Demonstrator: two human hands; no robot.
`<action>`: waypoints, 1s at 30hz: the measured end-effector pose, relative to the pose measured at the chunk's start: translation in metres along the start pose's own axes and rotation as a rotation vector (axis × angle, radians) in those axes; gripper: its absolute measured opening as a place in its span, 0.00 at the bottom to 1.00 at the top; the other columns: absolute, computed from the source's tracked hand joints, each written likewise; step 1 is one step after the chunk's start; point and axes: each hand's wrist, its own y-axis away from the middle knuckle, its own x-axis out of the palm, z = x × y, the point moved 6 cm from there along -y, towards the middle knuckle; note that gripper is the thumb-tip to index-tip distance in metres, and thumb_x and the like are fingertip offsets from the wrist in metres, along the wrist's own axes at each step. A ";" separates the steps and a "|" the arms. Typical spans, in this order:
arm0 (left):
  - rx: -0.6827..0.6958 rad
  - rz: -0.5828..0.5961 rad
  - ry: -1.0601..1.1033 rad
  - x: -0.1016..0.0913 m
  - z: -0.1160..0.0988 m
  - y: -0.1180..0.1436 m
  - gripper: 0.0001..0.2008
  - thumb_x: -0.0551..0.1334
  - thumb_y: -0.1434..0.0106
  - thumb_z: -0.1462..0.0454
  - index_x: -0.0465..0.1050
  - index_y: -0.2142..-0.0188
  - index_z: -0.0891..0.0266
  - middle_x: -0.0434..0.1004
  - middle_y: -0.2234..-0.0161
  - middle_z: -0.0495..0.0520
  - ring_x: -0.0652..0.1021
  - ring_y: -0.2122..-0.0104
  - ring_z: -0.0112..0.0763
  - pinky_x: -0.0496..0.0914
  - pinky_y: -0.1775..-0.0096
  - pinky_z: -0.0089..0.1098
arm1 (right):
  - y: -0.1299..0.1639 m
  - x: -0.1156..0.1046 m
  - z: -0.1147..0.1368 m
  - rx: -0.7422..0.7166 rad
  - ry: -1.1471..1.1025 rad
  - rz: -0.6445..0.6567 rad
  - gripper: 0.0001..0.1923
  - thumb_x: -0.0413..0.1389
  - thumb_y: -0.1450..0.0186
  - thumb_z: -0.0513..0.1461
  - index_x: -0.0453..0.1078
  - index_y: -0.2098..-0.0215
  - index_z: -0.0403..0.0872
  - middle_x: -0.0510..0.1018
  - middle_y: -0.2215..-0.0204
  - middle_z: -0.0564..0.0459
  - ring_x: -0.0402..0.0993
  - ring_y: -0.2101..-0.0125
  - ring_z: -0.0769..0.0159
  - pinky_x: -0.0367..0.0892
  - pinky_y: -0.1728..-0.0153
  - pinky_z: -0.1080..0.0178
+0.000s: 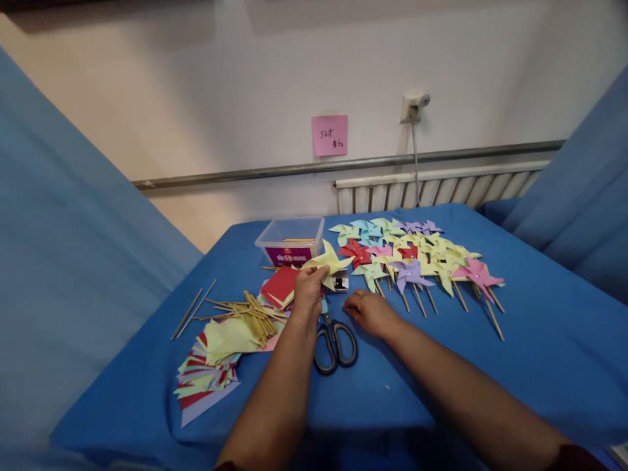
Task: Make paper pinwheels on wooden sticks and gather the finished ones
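My left hand [309, 291] is closed on a pale yellow paper pinwheel [330, 258], holding it up by its middle with the blades spread above the fingers. No stick shows on this pinwheel. To the right, my right hand [371, 313] is low over the blue cloth with its thumb and fingertips pinched together; whatever is between them is too small to make out. Scissors [336, 347] with dark handles lie between my forearms, their blades partly hidden. Just behind the pinwheel sits a small box [341, 281], partly covered by it.
Finished pinwheels [409, 273] on sticks spread over the right back of the table. Left of my arm are loose wooden sticks [252, 318], fanned coloured paper [209, 376] and red squares [280, 286]. A clear plastic tub [289, 230] stands behind, near the wall.
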 end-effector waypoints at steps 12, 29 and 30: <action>-0.025 0.004 0.002 0.005 -0.003 0.007 0.12 0.72 0.61 0.65 0.76 0.75 0.68 0.78 0.78 0.53 0.75 0.80 0.29 0.70 0.74 0.29 | 0.002 0.000 0.006 0.055 0.163 -0.023 0.12 0.48 0.32 0.40 0.73 0.56 0.49 0.77 0.59 0.49 0.74 0.60 0.61 0.62 0.64 0.65; -0.037 0.009 -0.035 0.005 0.001 0.005 0.14 0.72 0.61 0.64 0.76 0.74 0.68 0.78 0.77 0.53 0.76 0.78 0.30 0.69 0.75 0.28 | -0.005 0.004 0.000 -0.015 -0.058 -0.075 0.07 0.52 0.35 0.36 0.72 0.67 0.45 0.75 0.65 0.50 0.71 0.63 0.66 0.61 0.62 0.67; -0.038 0.010 -0.038 0.004 0.002 0.005 0.14 0.72 0.61 0.63 0.76 0.74 0.68 0.78 0.76 0.54 0.76 0.78 0.30 0.69 0.75 0.29 | -0.005 0.004 -0.002 -0.004 -0.069 -0.077 0.07 0.52 0.35 0.36 0.72 0.67 0.46 0.75 0.65 0.50 0.71 0.64 0.67 0.61 0.62 0.67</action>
